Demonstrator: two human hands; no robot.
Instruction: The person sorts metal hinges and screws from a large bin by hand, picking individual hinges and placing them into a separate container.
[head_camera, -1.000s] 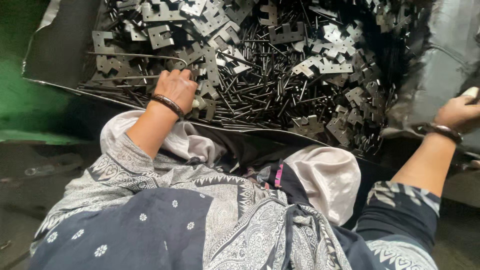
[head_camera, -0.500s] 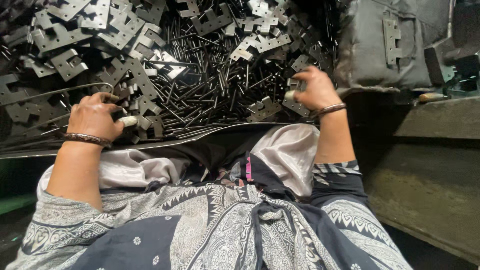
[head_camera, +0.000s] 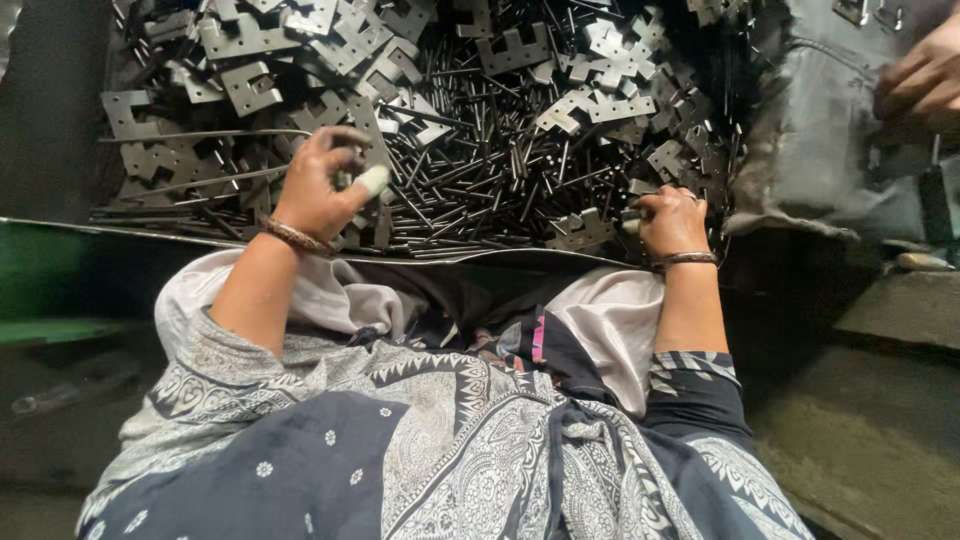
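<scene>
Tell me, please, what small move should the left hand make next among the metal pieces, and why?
Probably close the left hand on the flat stamped plate at its fingertips and lift it: the fingers are curled right over it, while the right hand is down among the thin pins.

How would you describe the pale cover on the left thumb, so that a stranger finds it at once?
Start at the heap of dark metal pins and notched plates. The left hand rests on its left part. The thumb cover there is whitish and soft-looking, unlike the dark metal around it.

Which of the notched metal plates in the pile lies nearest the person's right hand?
The flat notched plate at the pile's near edge, just left of the right hand. The other plates lie farther up the heap or over by the left hand.
</scene>
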